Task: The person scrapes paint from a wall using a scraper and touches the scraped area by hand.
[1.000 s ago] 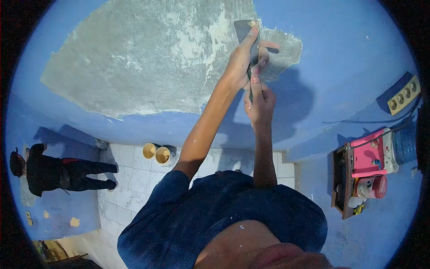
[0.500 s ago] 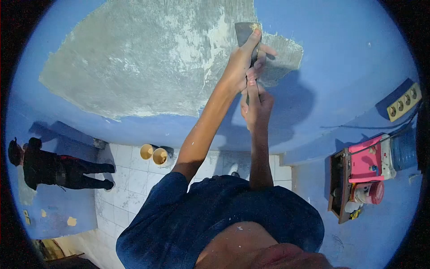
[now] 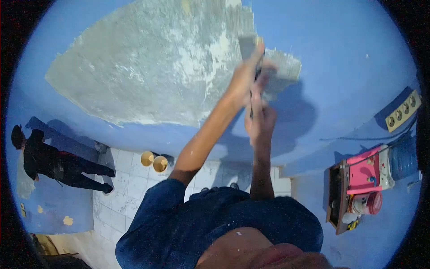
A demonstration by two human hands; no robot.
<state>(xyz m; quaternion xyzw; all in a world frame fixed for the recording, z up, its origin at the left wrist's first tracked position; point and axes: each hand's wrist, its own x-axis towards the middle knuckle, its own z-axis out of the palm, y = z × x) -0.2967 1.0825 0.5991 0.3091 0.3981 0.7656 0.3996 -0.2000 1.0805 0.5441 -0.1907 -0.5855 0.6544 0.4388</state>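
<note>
The whole view has been tipped: the wall patch, both hands and the scraper (image 3: 246, 47) are now shown lower in the frame than half a second ago, and the hands are caught in a heavier blur! The scraper is held up in front of the bare grey patch (image 3: 134, 67), close to its right-hand part, blade uppermost. Its upper part is grasped by the left hand (image 3: 247, 74), the thumb laid along the metal; the handle is gripped by the right hand (image 3: 260, 122) just below. How the fingers are crossed between them cannot be told through the blur, nor can it be told whether the wall (image 3: 340, 49) is touched by the blade.

And here is the danger: with the thumb set so near the blade's end, skin could be nicked or scuffed if the tool were jolted or twisted. With the hands stacked so closely, one could be knocked by the other if either grip were lost. The blue paint just beside the patch could be gouged or peeled farther if the blade were pushed past that ragged border, which is partly darkened by shadow. Loose bits could be dropped onto the tiled floor (image 3: 118, 197) below, where grit might be slid on by a shoe; the two buckets (image 3: 155, 166) are placed off to the left, not directly beneath the scraper
</note>
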